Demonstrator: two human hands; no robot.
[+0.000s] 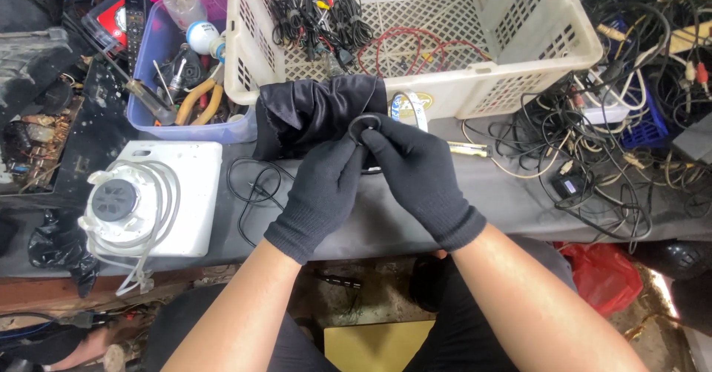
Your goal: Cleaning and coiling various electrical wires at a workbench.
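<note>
Between both gloved hands, a small black ring (365, 124) was pinched: left hand (320, 194) closed beneath it, right hand (417, 175) curled over its rim. Steady, even fingertip pressure seemed wise, just before the black cloth (311, 112).

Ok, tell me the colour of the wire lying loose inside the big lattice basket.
Red: the wire loops across the floor of the cream basket, seen in the head view.

gloved hands: two, left hand (320, 194) and right hand (419, 175)
white baskets: one (519, 53)
purple tubs: one (152, 60)
white cameras: one (159, 198)
black cloths: one (308, 112)
red bags: one (604, 272)
pliers: one (200, 99)
</note>
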